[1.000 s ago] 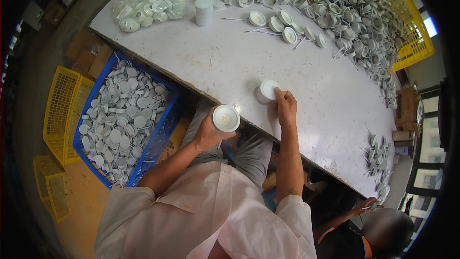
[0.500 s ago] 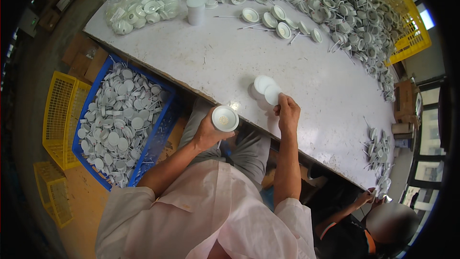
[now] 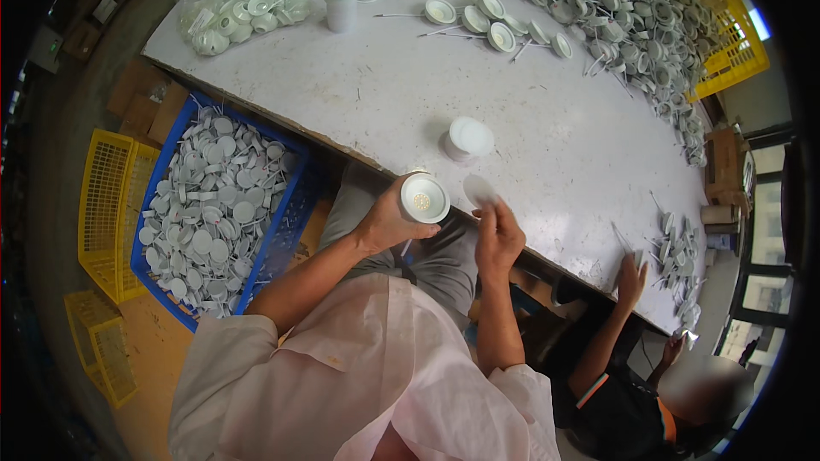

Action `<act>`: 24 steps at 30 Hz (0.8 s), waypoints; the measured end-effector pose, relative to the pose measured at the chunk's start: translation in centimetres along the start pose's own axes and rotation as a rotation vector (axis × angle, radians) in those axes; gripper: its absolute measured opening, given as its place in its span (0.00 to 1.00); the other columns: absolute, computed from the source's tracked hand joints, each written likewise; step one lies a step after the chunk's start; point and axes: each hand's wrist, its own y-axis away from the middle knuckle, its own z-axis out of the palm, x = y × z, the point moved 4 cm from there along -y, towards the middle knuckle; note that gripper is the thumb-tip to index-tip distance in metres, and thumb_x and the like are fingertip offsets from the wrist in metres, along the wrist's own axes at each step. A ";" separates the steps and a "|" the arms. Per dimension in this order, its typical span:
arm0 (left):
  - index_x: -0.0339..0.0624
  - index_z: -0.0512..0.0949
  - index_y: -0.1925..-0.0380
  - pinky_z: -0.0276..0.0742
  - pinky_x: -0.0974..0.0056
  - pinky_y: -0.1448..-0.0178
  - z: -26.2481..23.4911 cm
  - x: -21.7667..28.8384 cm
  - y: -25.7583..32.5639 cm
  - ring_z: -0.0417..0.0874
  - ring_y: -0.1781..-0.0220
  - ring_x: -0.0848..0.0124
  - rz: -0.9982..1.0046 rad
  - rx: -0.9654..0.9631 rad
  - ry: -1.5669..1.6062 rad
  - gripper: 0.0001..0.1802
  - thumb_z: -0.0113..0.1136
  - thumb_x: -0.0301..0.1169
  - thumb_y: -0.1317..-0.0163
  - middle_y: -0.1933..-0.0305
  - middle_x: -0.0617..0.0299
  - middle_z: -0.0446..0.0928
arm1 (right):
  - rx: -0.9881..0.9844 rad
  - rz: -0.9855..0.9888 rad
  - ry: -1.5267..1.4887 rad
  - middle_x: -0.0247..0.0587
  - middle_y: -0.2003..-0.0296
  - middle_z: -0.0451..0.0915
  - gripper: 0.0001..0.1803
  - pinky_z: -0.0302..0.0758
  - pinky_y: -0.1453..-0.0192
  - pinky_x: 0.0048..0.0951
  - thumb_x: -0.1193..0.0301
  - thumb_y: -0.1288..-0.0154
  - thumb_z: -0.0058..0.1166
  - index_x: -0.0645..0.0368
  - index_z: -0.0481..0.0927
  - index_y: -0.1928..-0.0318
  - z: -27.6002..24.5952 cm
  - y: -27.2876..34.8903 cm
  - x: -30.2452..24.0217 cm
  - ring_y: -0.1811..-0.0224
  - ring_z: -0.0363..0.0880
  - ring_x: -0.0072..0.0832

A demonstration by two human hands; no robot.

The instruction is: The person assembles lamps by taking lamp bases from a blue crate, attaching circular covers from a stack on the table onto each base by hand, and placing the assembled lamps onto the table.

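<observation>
Left hand (image 3: 384,222) wrapped around a white lamp housing (image 3: 424,199); right hand (image 3: 498,235) pinching a thin disc (image 3: 479,190) at three o'clock. Probably light, rigid plastic; best held by rims.

The lamp housing (image 3: 424,198) is a white round cup with a yellowish dotted disc in its recess. It is sitting in the left hand (image 3: 386,222), open face tilting up, just off the table edge. The cover disc (image 3: 479,190) is a thin, translucent white circle. The right hand (image 3: 498,235) is pinching it at the fingertips, just beside the housing.
</observation>
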 end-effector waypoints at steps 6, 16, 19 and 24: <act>0.36 0.62 0.43 0.78 0.73 0.65 0.4 0.8 0.0 0.77 0.60 0.76 -0.038 -0.136 0.206 0.35 0.68 0.30 0.49 0.56 0.60 0.73 | -0.241 -0.664 0.380 0.49 0.54 0.79 0.27 0.77 0.61 0.33 0.87 0.57 0.54 0.61 0.78 0.51 2.4 1.8 -4.3 0.64 0.78 0.41; 0.36 0.64 0.42 0.76 0.70 0.54 0.0 0.2 0.3 0.75 0.53 0.74 0.004 0.020 -0.028 0.28 0.59 0.35 0.39 0.52 0.58 0.73 | -0.315 -0.761 0.395 0.46 0.48 0.76 0.29 0.75 0.63 0.31 0.81 0.65 0.56 0.59 0.79 0.53 3.6 2.6 -4.6 0.67 0.76 0.37; 0.39 0.64 0.41 0.73 0.68 0.47 -0.1 0.3 0.4 0.73 0.49 0.72 0.038 0.030 -0.041 0.26 0.58 0.36 0.37 0.49 0.58 0.72 | -0.304 -0.750 0.395 0.45 0.48 0.76 0.29 0.75 0.63 0.31 0.80 0.65 0.57 0.58 0.79 0.53 3.6 2.6 -4.8 0.68 0.75 0.36; 0.39 0.65 0.42 0.71 0.67 0.43 0.1 0.2 0.5 0.72 0.46 0.72 0.007 0.046 -0.035 0.23 0.54 0.34 0.35 0.48 0.58 0.71 | -0.292 -0.805 0.397 0.46 0.49 0.77 0.28 0.74 0.66 0.30 0.78 0.63 0.59 0.59 0.79 0.53 3.6 2.6 -4.9 0.71 0.75 0.34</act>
